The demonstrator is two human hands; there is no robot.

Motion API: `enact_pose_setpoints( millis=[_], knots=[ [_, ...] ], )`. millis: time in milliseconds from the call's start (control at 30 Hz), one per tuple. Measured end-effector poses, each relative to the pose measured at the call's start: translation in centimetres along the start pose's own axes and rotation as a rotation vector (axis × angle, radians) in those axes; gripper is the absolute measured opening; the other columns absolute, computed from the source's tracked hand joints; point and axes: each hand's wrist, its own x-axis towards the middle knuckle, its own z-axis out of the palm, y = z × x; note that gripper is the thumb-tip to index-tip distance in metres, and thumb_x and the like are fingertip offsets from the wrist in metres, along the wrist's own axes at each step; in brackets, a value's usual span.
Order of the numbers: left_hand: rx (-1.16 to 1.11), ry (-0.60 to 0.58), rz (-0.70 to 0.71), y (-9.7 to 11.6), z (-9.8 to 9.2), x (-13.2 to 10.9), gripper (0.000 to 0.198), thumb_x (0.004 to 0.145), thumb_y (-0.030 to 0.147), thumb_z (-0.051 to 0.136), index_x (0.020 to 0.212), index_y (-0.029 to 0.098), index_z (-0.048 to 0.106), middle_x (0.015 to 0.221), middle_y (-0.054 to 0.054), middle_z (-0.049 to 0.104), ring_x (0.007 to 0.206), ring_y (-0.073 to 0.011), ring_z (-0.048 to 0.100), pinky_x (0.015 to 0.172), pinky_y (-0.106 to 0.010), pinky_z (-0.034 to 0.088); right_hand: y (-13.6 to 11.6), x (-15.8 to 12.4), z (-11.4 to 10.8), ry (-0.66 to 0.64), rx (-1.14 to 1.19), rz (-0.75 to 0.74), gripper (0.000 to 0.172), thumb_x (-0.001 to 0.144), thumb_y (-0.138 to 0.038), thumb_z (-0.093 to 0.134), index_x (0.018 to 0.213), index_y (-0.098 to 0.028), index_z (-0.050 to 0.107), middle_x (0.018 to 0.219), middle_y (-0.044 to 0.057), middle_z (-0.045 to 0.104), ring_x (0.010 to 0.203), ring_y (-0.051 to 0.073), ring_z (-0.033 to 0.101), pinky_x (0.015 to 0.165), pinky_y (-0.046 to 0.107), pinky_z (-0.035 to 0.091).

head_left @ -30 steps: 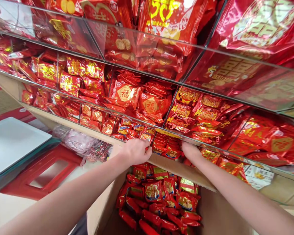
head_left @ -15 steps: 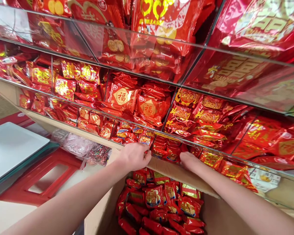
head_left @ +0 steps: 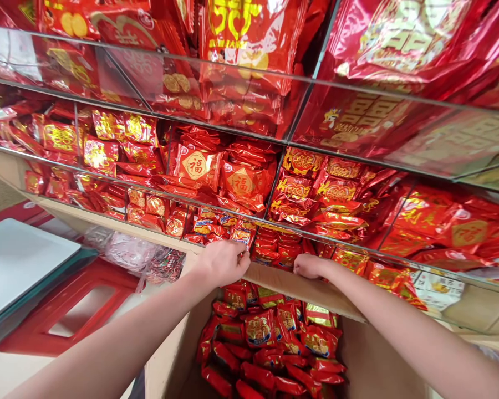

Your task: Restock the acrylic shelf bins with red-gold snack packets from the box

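Note:
An open cardboard box [head_left: 382, 360] stands below the shelf front. Several red-wrapped snack packets [head_left: 258, 328] lie inside it. My left hand [head_left: 225, 262] is closed at the left end of the box's far flap [head_left: 293, 284]. My right hand [head_left: 310, 266] curls over the same flap farther right. Both hands keep to the box edge, and their fingertips are partly hidden. Just beyond them, small red packets [head_left: 276, 246] sit in a low shelf compartment behind a clear strip.
Larger red bags [head_left: 249, 50] fill the upper shelf behind a clear panel. Packets marked with a gold diamond [head_left: 197, 165] occupy the middle row. At left are a red plastic stool [head_left: 79, 299], a pale flat-topped item [head_left: 25, 266] and clear-bagged goods [head_left: 131, 252].
The shelf has shifted slightly left in view. Both hands have moved a little left and up in the picture, staying at the box flap. The packets in the box look unchanged.

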Motion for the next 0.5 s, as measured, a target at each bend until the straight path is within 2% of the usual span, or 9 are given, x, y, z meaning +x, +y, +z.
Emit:
enact_pose_setpoints(
  millis=[133,267,333,400,500],
  knots=[
    [0.026,0.026,0.047,-0.1,0.2,0.0,0.031,0.078,0.034,0.030,0.071,0.023,0.058,0.073,-0.002,0.063,0.066,-0.0179,0.058,0.056,-0.026,0.036,-1.2,0.2,0.0,0.042,0.040,-0.152,0.040,0.075,-0.016,0.045,0.113,-0.027,0.051,0.117,0.001,0.053,0.104,0.016,0.050,0.083,0.024,0.037],
    [0.031,0.023,0.016,-0.1,0.1,0.0,0.030,0.078,0.034,0.031,0.071,0.022,0.058,0.074,-0.003,0.064,0.067,-0.0177,0.058,0.057,-0.026,0.037,-1.8,0.6,-0.4,0.016,0.054,-0.188,0.037,0.071,-0.012,0.047,0.103,-0.025,0.059,0.105,0.001,0.061,0.093,0.017,0.056,0.075,0.024,0.041],
    [0.025,0.016,0.011,0.0,-0.2,-0.1,0.030,0.077,0.033,0.031,0.070,0.022,0.058,0.074,-0.003,0.064,0.068,-0.0176,0.058,0.057,-0.026,0.037,-1.8,0.0,-1.1,0.023,0.063,-0.181,0.033,0.070,-0.013,0.048,0.098,-0.024,0.062,0.100,0.002,0.063,0.087,0.017,0.058,0.072,0.023,0.042],
    [0.017,0.014,0.010,0.0,-0.4,-0.1,0.030,0.077,0.033,0.032,0.069,0.022,0.058,0.073,-0.003,0.063,0.068,-0.0178,0.058,0.057,-0.026,0.037,-2.1,-2.0,-1.9,0.077,0.074,-0.166,0.029,0.071,-0.016,0.049,0.097,-0.021,0.062,0.100,0.004,0.063,0.086,0.018,0.058,0.072,0.025,0.042],
    [0.001,0.015,-0.002,0.0,-0.5,-0.2,0.029,0.077,0.033,0.033,0.069,0.022,0.058,0.073,-0.003,0.063,0.069,-0.0179,0.058,0.058,-0.026,0.038,-3.6,-7.8,-2.4,0.265,0.112,-0.174,0.030,0.079,-0.023,0.042,0.105,-0.021,0.055,0.107,0.005,0.058,0.096,0.017,0.053,0.082,0.028,0.039]
  ],
)
